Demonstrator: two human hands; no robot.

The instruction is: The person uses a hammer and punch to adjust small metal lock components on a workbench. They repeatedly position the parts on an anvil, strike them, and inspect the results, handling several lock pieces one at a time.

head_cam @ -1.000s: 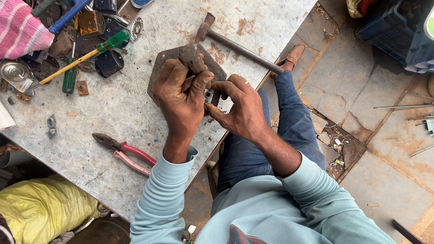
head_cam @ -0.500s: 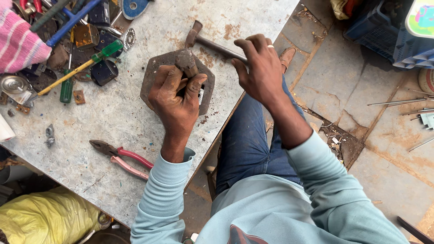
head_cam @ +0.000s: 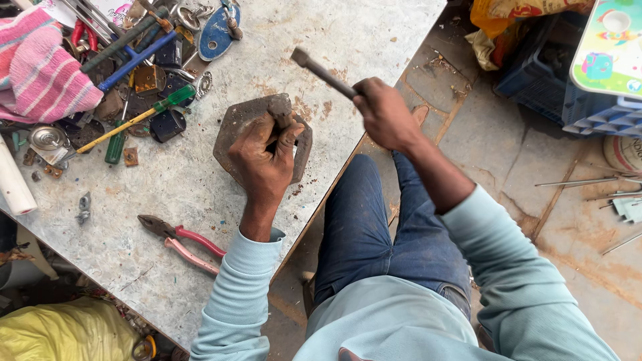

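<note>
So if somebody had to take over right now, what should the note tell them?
Left hand: pressing a small rusty part onto the flat rusty metal plate at the worktable edge.
Right hand: gripping the hammer, raised above the plate.
Pliers with red handles lie near the left sleeve; other tools are piled at the far left.
Done: part held in place. Left: cannot tell how much hammering.

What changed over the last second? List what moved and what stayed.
The right hand left the rusty metal block, took hold of the hammer and raised it off the table. The left hand stayed gripping the small part on the block; the red-handled pliers stayed put.
</note>
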